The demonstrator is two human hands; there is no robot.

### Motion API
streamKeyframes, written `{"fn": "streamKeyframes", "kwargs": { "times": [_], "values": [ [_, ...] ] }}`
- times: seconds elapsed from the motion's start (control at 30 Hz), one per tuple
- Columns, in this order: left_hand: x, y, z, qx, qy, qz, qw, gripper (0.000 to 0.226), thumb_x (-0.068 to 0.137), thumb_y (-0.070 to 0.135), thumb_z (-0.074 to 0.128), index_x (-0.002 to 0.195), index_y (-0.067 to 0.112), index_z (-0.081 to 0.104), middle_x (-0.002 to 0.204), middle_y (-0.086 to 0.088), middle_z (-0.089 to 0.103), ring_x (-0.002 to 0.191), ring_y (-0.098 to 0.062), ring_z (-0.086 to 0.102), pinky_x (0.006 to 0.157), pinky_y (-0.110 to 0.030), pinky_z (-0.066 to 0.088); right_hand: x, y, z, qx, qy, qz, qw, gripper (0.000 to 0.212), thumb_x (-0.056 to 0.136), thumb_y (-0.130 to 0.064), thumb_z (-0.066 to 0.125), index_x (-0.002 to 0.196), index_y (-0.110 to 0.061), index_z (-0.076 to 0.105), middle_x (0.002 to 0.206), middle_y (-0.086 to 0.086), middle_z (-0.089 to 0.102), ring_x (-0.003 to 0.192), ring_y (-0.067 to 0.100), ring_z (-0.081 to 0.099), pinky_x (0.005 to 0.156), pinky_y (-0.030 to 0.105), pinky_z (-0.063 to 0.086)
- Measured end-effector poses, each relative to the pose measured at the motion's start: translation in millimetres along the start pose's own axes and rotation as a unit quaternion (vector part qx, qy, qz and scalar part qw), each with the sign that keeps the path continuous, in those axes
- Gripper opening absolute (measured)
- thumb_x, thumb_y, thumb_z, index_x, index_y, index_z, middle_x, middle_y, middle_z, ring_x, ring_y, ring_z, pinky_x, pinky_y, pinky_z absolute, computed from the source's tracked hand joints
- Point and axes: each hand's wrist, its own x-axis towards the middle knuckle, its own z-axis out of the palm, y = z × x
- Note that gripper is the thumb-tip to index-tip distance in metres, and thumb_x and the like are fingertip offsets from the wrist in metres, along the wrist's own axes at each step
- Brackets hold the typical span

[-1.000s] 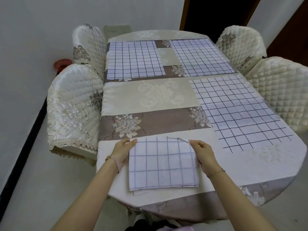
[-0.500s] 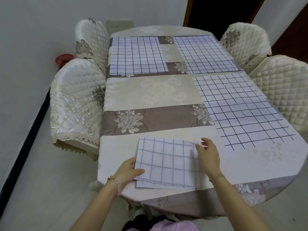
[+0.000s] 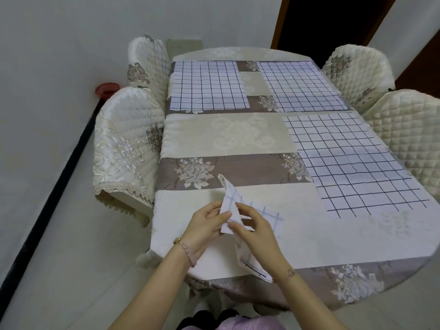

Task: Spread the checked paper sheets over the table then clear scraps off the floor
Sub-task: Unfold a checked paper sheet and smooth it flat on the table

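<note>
Both hands, left hand (image 3: 206,223) and right hand (image 3: 256,231), gripped a folded checked sheet (image 3: 229,206) above the table (image 3: 333,236); three checked sheets (image 3: 352,160) lay flat beyond.

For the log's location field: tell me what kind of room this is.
Most likely a home dining room: a cloth-covered oval table fills the middle, chairs in quilted cream covers are drawn up along both sides, and a dark wooden doorway opens behind it.

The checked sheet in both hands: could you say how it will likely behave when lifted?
Probably floppy: the checked sheet bends and droops between left hand and right hand. Likely very light, since a light pinch carries it. May crease easily; the laid sheets show fold lines.
</note>
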Motion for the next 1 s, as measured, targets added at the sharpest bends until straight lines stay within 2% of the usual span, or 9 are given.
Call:
{"fn": "streamKeyframes", "kwargs": {
  "times": [0.13, 0.3, 0.43, 0.57, 0.63, 0.73, 0.87, 0.97, 1.0],
  "values": [
    [-4, 3, -2, 0.002, -0.05, 0.005, 0.999, 0.039, 0.083, -0.009, 0.058, 0.118, 0.008, 0.058, 0.114, -0.012, 0.069, 0.1, -0.021, 0.067, 0.075, -0.027, 0.057, 6, 4, -7, 0.0, 0.015, -0.002, 1.0, 0.034, 0.083, -0.032, 0.067, 0.117, -0.029, 0.063, 0.117, -0.01, 0.066, 0.103, 0.011, 0.065, 0.094, 0.037, 0.052],
    [-1, 11, -3, 0.059, 0.003, 0.017, 0.998, 0.029, 0.079, -0.011, 0.062, 0.101, 0.009, 0.064, 0.094, -0.008, 0.07, 0.082, -0.013, 0.068, 0.066, -0.019, 0.055, 9, -2, -21, 0.012, 0.062, -0.029, 0.998, 0.01, 0.088, -0.016, 0.062, 0.092, -0.015, 0.071, 0.091, -0.003, 0.073, 0.084, 0.008, 0.067, 0.075, 0.022, 0.053],
    [1, 31, -20, 0.08, 0.052, 0.051, 0.994, 0.018, 0.081, -0.007, 0.061, 0.087, 0.01, 0.064, 0.083, -0.008, 0.064, 0.071, -0.008, 0.063, 0.06, -0.016, 0.054, 19, -8, -52, 0.021, 0.11, -0.036, 0.993, 0.014, 0.089, -0.012, 0.061, 0.079, -0.017, 0.069, 0.072, -0.011, 0.069, 0.063, -0.005, 0.058, 0.058, 0.008, 0.043],
    [9, 55, -44, 0.086, 0.094, 0.08, 0.989, 0.017, 0.084, -0.006, 0.059, 0.084, 0.011, 0.063, 0.08, -0.004, 0.065, 0.064, -0.004, 0.065, 0.057, -0.016, 0.054, 31, -4, -90, 0.044, 0.13, 0.008, 0.991, 0.026, 0.089, -0.016, 0.06, 0.064, -0.017, 0.061, 0.045, -0.015, 0.047, 0.045, 0.001, 0.037, 0.043, 0.011, 0.03],
    [16, 63, -53, 0.099, 0.114, 0.085, 0.985, 0.016, 0.084, -0.004, 0.058, 0.084, 0.011, 0.063, 0.079, -0.003, 0.065, 0.062, -0.002, 0.064, 0.054, -0.014, 0.053, 36, 0, -105, 0.043, 0.126, 0.038, 0.99, 0.028, 0.09, -0.019, 0.059, 0.062, -0.015, 0.059, 0.046, -0.013, 0.041, 0.046, 0.006, 0.03, 0.041, 0.015, 0.024],
    [34, 70, -64, 0.122, 0.137, 0.082, 0.98, 0.017, 0.085, -0.003, 0.058, 0.082, 0.013, 0.063, 0.076, -0.002, 0.062, 0.061, -0.005, 0.06, 0.052, -0.014, 0.051, 46, 8, -119, 0.055, 0.115, 0.089, 0.988, 0.021, 0.089, -0.022, 0.06, 0.074, -0.01, 0.066, 0.061, 0.002, 0.046, 0.053, 0.013, 0.035, 0.044, 0.02, 0.026],
    [69, 70, -82, 0.209, 0.18, 0.069, 0.959, 0.011, 0.086, 0.001, 0.059, 0.085, 0.01, 0.066, 0.075, -0.004, 0.059, 0.065, -0.013, 0.051, 0.047, -0.013, 0.045, 58, 24, -131, 0.041, 0.142, 0.139, 0.979, 0.019, 0.089, -0.022, 0.061, 0.074, -0.015, 0.07, 0.063, 0.001, 0.057, 0.052, 0.01, 0.045, 0.04, 0.014, 0.034],
    [97, 67, -84, 0.289, 0.217, 0.077, 0.929, 0.015, 0.083, 0.001, 0.061, 0.096, 0.004, 0.068, 0.09, -0.015, 0.066, 0.081, -0.022, 0.057, 0.066, -0.025, 0.048, 65, 42, -135, 0.039, 0.144, 0.167, 0.975, 0.022, 0.089, -0.026, 0.06, 0.072, -0.016, 0.07, 0.069, 0.007, 0.058, 0.06, 0.017, 0.045, 0.054, 0.022, 0.035],
    [102, 64, -82, 0.349, 0.234, 0.088, 0.903, 0.02, 0.084, 0.003, 0.061, 0.103, 0.003, 0.067, 0.101, -0.017, 0.066, 0.09, -0.025, 0.059, 0.075, -0.03, 0.048, 67, 49, -135, 0.039, 0.144, 0.175, 0.973, 0.023, 0.089, -0.028, 0.06, 0.073, -0.015, 0.07, 0.072, 0.009, 0.058, 0.063, 0.018, 0.046, 0.057, 0.026, 0.037]
  ]
}}
